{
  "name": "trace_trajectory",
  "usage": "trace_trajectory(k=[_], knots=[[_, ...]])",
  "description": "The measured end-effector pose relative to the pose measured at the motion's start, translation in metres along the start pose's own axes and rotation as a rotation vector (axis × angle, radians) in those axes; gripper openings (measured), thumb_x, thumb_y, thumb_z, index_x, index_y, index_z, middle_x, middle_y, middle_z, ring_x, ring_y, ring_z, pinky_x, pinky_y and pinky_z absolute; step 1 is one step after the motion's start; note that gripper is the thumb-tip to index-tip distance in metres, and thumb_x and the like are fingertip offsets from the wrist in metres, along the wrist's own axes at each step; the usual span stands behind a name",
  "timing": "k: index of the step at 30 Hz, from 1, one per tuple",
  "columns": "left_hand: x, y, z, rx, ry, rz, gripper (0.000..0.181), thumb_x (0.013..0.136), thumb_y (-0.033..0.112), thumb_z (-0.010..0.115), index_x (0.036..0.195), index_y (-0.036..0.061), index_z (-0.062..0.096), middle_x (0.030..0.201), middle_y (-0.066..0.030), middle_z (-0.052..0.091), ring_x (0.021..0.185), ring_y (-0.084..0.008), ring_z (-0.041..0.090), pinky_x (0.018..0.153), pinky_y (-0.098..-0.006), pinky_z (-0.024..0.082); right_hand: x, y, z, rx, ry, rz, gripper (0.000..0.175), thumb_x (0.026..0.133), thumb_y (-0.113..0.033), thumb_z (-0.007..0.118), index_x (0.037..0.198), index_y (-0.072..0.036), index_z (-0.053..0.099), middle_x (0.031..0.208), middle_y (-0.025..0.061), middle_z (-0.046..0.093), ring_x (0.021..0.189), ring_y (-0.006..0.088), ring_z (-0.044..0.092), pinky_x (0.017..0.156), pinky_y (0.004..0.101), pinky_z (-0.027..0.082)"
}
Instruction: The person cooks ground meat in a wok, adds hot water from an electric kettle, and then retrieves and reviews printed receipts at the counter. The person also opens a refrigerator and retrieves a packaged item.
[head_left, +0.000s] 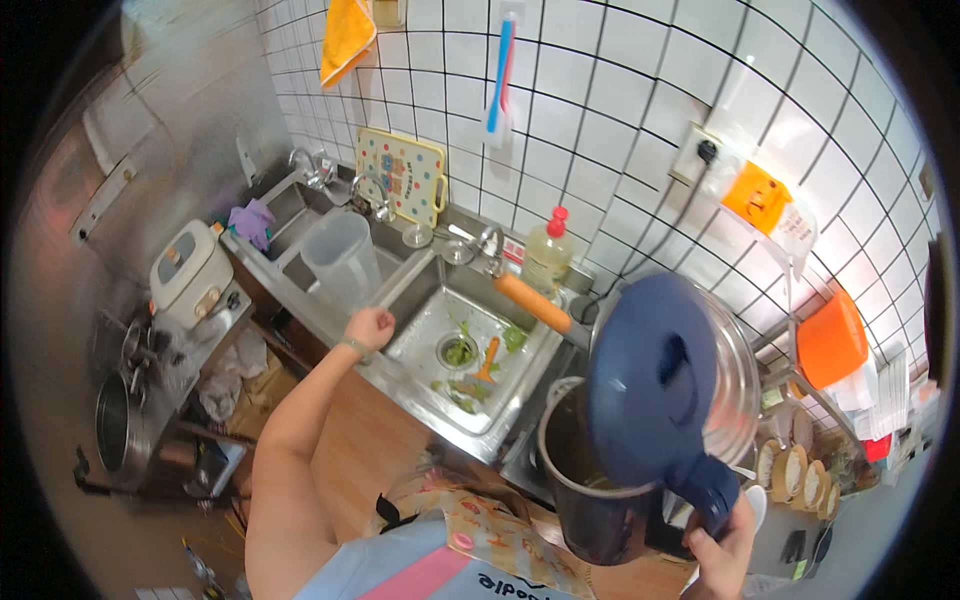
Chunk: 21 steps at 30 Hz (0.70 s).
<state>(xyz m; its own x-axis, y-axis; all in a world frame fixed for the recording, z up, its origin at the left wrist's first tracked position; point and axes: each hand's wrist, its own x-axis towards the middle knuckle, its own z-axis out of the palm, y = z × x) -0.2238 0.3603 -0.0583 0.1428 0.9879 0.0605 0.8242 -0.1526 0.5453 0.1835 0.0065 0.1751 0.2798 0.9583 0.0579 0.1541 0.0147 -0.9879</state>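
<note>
My right hand (720, 544) grips the handle of a dark electric kettle (600, 521) at the lower right. Its blue lid (649, 382) stands raised, and part of the inside shows; what it holds is unclear. My left hand (370, 330), loosely curled, is over the front rim of the steel sinks, with no object visible in it. The right sink basin (420, 375) contains green leaf scraps (514, 338) and an orange-handled scraper or brush (490, 360) near the drain. A translucent plastic pitcher (343, 259) is in the basin to the left.
Behind the sinks are a patterned cutting board (401, 176) and a soap bottle (547, 251). A wooden-handled pan (534, 302) and large metal lid (739, 360) are behind the kettle. Purple gloves (253, 223) lie at the far left sink, near a cream cooker (191, 274).
</note>
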Motion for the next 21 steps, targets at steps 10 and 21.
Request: trace_trajectory(k=[10,21], knots=[[0.072,-0.141,-0.023,-0.234,-0.409,-0.013,0.017,0.077,0.013,0.063,0.090,0.0034,0.067,0.070,-0.0049,0.062,0.063,-0.0112,0.056,0.060,-0.0268,0.046,0.195,0.005,0.267,-0.055,-0.393,0.097,0.036,0.085,-0.018,0.065,0.108,0.004,0.048,0.089,0.0067,0.058,0.080,0.0121,0.053,0.070,0.0275,0.046],[0.153,-0.136,0.070,-0.629,-0.625,-0.006,0.023,0.090,0.023,0.057,0.104,0.0047,0.061,0.077,-0.0003,0.058,0.067,-0.0083,0.053,0.061,-0.0242,0.045,0.255,0.137,0.349,-0.002,0.135,0.338,0.030,0.083,-0.016,0.066,0.100,0.002,0.050,0.079,0.0047,0.057,0.067,0.0105,0.054,0.060,0.0249,0.045]])
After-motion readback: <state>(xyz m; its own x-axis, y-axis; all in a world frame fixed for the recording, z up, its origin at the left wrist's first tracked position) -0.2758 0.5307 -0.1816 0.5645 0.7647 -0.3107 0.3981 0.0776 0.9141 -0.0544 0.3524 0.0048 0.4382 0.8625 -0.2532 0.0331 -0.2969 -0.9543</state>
